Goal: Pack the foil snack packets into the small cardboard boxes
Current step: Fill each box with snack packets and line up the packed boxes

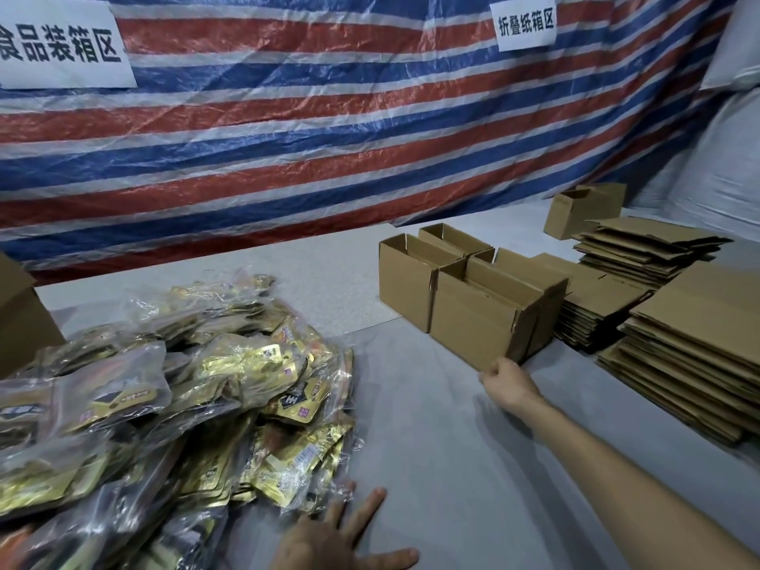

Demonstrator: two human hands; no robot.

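A heap of gold and black foil snack packets [197,397], many in clear plastic bags, covers the left of the grey table. Several small cardboard boxes stand open-topped at centre right; the nearest box [485,318] is in front. My right hand [508,382] reaches out and grips that box at its lower near corner. My left hand [341,536] lies flat on the table with fingers spread, just beside the heap's near edge, holding nothing.
Stacks of flattened cardboard [691,347] fill the right side of the table. Another folded box [584,209] stands at the back right. A large carton [20,318] sits at the left edge. A striped tarpaulin [329,117] hangs behind the table.
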